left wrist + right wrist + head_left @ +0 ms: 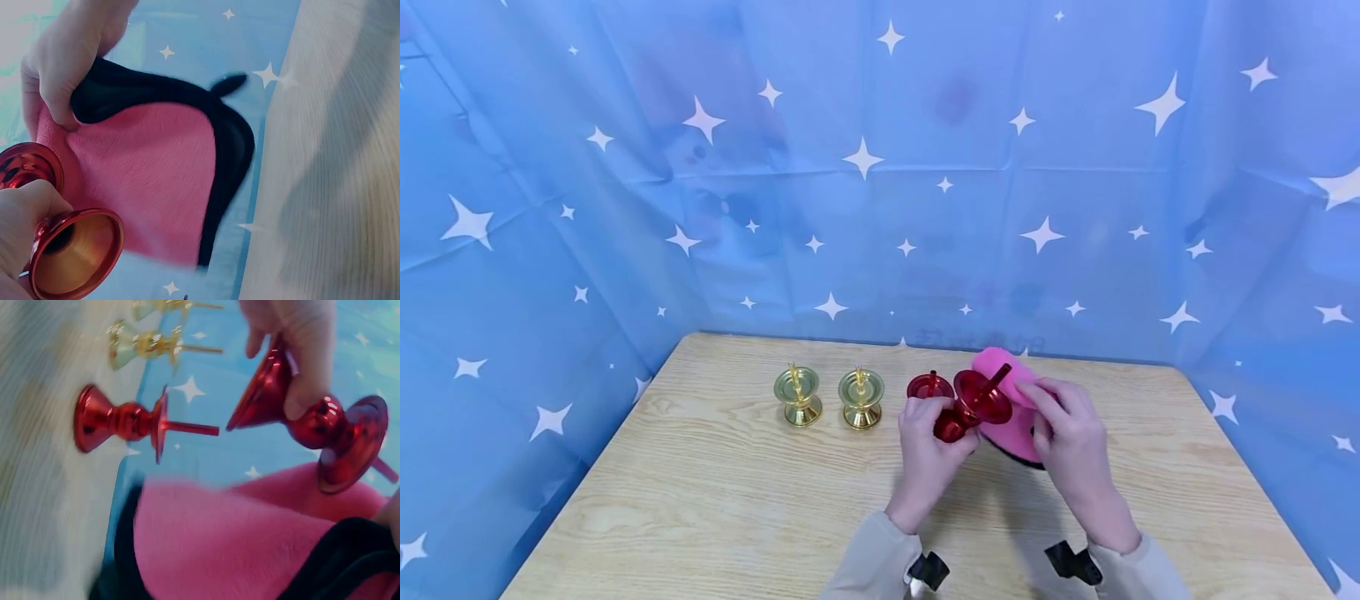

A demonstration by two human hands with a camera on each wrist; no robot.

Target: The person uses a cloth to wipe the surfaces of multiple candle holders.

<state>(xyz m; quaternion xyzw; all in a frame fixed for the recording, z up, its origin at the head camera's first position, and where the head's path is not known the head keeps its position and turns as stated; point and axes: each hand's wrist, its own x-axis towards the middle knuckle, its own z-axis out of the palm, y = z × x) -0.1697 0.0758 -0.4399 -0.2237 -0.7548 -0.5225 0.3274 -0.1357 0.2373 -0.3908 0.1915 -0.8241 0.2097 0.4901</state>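
Note:
My left hand point(927, 440) grips a shiny red metal candlestick point(331, 428) by its stem and base, tilted above the table. A thin spike rises from its dish, and the hollow base faces the left wrist camera. My right hand point(1075, 442) pinches a pink cloth point(147, 169) with black edging and a small black loop. The cloth hangs from its fingers right beside the candlestick's dish. A second red candlestick point(119, 419) stands upright on the table, just beyond my left hand and partly hidden by it in the head view.
Two gold candlesticks, the nearer one point(861, 400) and the farther one point(799, 398), stand upright left of the red ones. They share a light wooden table point(700, 492). Blue curtains point(865, 100) with white stars surround its back and sides.

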